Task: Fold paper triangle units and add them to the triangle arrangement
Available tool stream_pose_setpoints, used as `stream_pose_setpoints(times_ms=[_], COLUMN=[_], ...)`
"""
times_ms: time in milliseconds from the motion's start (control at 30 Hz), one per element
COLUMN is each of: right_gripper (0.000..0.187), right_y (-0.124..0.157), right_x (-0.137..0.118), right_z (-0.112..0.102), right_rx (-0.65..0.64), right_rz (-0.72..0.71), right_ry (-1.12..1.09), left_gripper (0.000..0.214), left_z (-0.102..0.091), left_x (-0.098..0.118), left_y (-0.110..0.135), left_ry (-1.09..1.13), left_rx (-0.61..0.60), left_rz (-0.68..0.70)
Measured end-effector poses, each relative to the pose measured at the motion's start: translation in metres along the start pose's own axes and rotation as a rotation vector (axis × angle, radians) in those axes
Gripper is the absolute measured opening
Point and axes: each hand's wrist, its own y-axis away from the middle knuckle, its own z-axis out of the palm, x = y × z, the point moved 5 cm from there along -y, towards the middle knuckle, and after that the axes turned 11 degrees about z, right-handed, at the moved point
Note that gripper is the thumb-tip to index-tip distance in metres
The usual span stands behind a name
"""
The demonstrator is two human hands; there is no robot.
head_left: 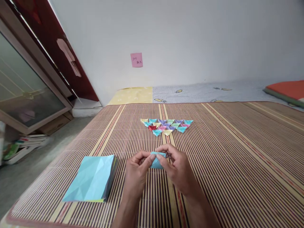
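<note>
Between my two hands is a small folded piece of light-blue paper [157, 164], held just above the striped mat. My left hand [137, 169] pinches its left side with thumb and forefinger. On the right side, my right hand [177, 166] grips it the same way, its thumb close to the other thumb at the upper edge. Beyond the hands lie several small folded paper pieces [167, 126] in blue, yellow, purple, green, pink and red, set close together in rows. To the left sits a stack of paper sheets [91, 177], a creased light-blue one on top.
A striped bamboo mat [225, 164] covers the bed. Patterned cloth [190, 91] shows along the wall, with a folded orange and green textile [287, 90] at right. A pink note [136, 60] sticks to the wall. A glass-paned door [26, 88] stands left, beyond the bed's edge.
</note>
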Motion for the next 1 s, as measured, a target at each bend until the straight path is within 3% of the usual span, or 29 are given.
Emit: stream_pose_setpoints(times_ms=[367, 667, 767, 867, 1000], right_gripper=[0.019, 0.023, 0.019, 0.011, 0.026], right_y=[-0.001, 0.003, 0.001, -0.002, -0.004], right_x=[-0.012, -0.012, -0.008, 0.004, 0.010], right_z=[0.000, 0.003, 0.004, 0.003, 0.003], right_rx=[0.026, 0.024, 0.037, 0.077, 0.038], right_rz=[-0.189, -0.225, -0.155, 0.039, 0.160], right_ry=[0.120, 0.158, 0.134, -0.012, -0.123], left_gripper=[0.019, 0.022, 0.022, 0.024, 0.023], left_z=[0.000, 0.004, 0.006, 0.005, 0.004], left_x=[-0.005, -0.009, -0.005, -0.004, -0.006], left_y=[0.003, 0.003, 0.002, 0.003, 0.004], left_ry=[-0.052, 0.025, -0.032, -0.073, -0.074], left_rx=[0.050, 0.058, -0.005, -0.013, 0.027], left_rz=[0.049, -0.014, -0.003, 0.011, 0.032])
